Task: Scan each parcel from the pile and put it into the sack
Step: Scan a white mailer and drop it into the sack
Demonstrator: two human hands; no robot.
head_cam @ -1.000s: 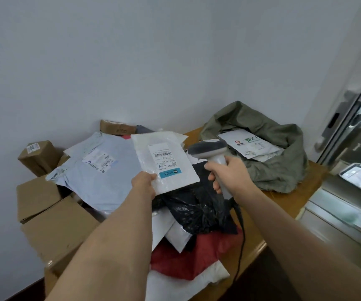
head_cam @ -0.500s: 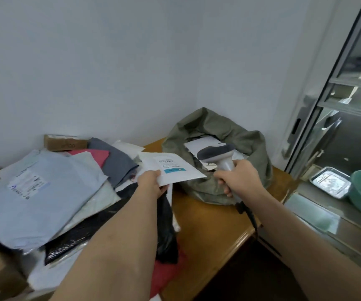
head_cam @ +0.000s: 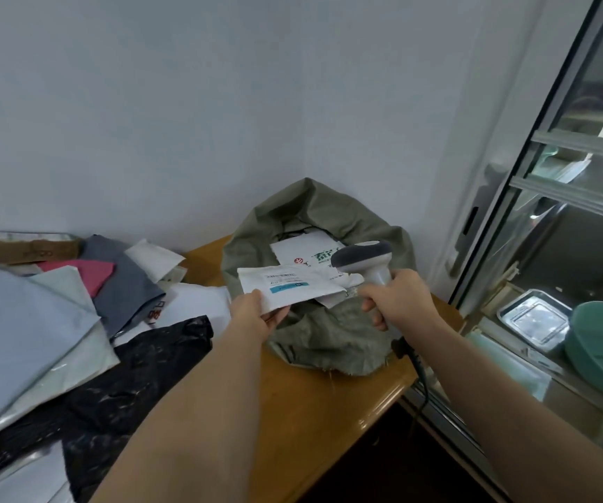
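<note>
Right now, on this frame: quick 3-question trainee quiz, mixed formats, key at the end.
1. True or false: the left hand holds the white parcel over the open mouth of the green sack.
2. Multiple choice: what does the right hand grip? A) a black bag B) the handheld scanner C) a cardboard box
3. Fill in: the sack sits on a ______ table.

Key: 1 true; 2 B; 3 wooden
</note>
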